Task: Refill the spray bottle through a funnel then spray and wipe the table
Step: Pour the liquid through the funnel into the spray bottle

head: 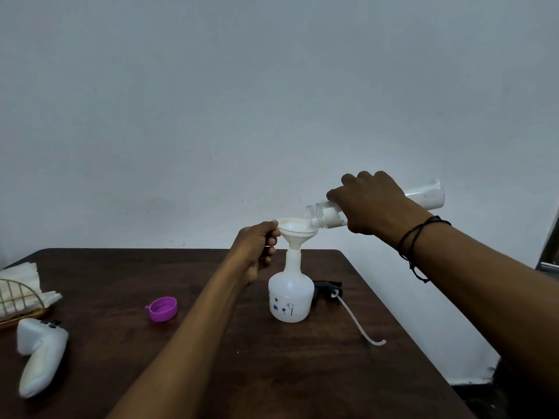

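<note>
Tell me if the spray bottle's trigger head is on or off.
Off. The trigger head lies on the table beside the spray bottle, whose neck holds the funnel.

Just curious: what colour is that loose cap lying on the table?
Purple cap, seen in the head view, the only one.

The spray bottle stands upright near the middle of the bench, a funnel seated in its neck. Above and right of the funnel a tilted refill bottle has its mouth over the funnel's rim. Just right of the spray bottle lies the trigger head, its tube trailing toward the near right. A cap lies well left; farther left a controller, with a napkin holder behind it.
</note>
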Demonstrator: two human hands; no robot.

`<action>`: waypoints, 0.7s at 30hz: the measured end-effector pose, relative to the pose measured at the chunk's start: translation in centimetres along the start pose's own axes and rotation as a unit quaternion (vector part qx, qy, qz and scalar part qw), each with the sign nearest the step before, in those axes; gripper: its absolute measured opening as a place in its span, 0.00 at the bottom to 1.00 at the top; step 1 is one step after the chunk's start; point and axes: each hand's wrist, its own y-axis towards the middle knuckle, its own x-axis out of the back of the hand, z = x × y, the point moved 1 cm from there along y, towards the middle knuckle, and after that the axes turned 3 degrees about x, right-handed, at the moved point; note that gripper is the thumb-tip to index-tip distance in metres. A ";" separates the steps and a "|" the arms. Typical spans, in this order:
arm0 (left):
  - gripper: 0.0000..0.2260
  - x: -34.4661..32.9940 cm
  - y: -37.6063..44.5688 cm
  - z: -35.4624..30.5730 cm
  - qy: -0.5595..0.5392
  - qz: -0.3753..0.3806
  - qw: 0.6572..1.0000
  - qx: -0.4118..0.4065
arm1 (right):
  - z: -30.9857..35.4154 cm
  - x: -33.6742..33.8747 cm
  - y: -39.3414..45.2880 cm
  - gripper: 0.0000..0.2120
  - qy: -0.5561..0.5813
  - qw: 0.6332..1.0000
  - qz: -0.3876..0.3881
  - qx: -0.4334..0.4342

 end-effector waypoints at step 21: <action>0.12 -0.1 -0.1 0.1 0.003 0.002 1.000 0.007 | 1.4 -2.4 0.8 0.21 -0.153 0.977 -0.144 0.030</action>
